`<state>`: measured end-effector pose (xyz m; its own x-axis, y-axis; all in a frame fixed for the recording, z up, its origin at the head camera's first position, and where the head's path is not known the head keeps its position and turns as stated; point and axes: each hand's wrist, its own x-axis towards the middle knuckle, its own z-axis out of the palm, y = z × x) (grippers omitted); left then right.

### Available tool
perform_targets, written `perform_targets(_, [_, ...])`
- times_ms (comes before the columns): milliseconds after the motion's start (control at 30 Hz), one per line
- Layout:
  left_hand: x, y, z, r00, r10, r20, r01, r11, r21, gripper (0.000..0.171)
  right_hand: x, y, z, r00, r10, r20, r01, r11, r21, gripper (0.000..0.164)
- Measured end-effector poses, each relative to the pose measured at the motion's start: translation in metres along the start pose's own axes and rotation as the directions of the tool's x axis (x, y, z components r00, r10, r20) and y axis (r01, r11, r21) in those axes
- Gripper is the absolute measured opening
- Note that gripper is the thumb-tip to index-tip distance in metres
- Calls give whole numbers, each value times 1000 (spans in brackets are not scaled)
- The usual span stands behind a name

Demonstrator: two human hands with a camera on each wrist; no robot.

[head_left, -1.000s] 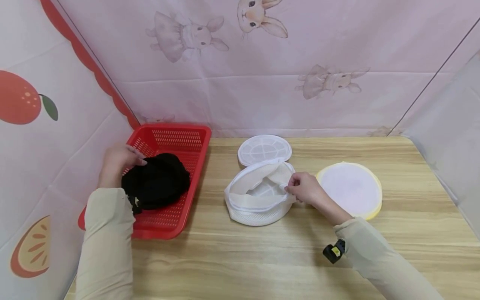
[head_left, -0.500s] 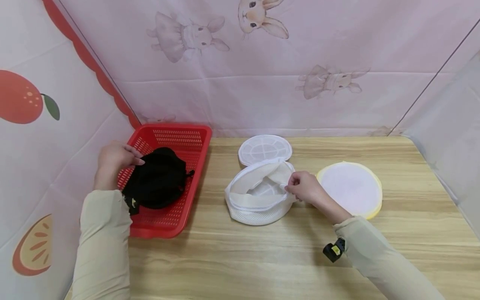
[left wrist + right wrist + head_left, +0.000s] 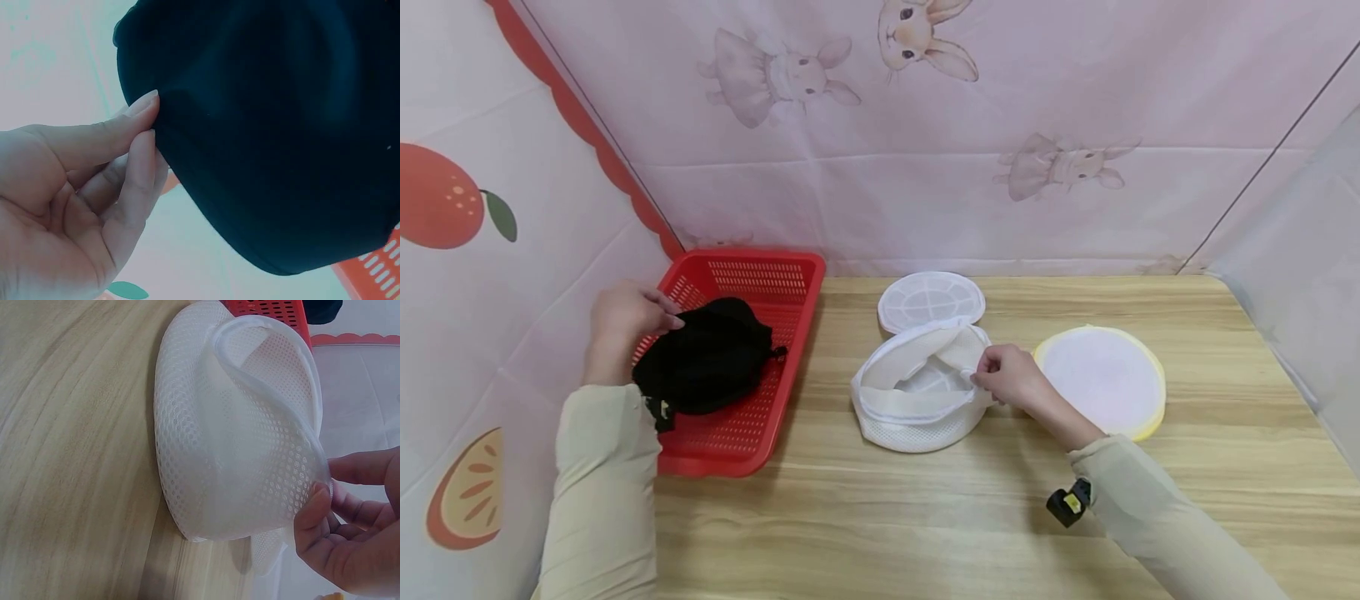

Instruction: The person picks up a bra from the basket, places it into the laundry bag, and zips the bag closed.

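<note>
My left hand (image 3: 634,321) pinches the edge of a rounded, soft black cloth item (image 3: 711,358) over the red basket (image 3: 805,333). The left wrist view shows thumb and fingertips on the edge of the smooth black cloth (image 3: 262,137); its exact kind I cannot tell. A small dark tab (image 3: 779,353) sticks out at its right side. My right hand (image 3: 1009,375) pinches the rim of a white mesh laundry bag (image 3: 917,429), which stands with its mouth spread. In the right wrist view, thumb and finger hold the bag's edge (image 3: 315,450).
Behind the bag lies its round white lid (image 3: 932,302) with a ribbed pattern. A flat white disc with a yellow rim (image 3: 1101,375) rests right of my right hand. Fabric walls (image 3: 925,208) rise behind and left of the wooden table (image 3: 850,533).
The black cloth has turned and shifted slightly left and up with my left hand, bringing its small tab into view on the right. My right hand and the laundry bag have stayed in place.
</note>
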<state>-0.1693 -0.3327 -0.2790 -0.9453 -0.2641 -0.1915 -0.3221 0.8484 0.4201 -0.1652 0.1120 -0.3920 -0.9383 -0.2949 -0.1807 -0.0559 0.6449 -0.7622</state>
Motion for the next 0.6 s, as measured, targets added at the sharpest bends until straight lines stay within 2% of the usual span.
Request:
perform_targets(133, [-2, 1, -6, 1000, 9, -5, -9, 1000, -18, 32, 0, 0, 0, 1000, 0, -3, 0, 1000, 0, 15])
perform_targets(367, [-9, 8, -14, 1000, -24, 1, 24, 984, -175, 30, 0, 2, 1, 1000, 0, -5, 0, 1000, 5, 14])
perform_targets(600, [-22, 18, -22, 998, 10, -55, -19, 986, -165, 29, 0, 3, 1, 1000, -10, -7, 10, 1000, 8, 14])
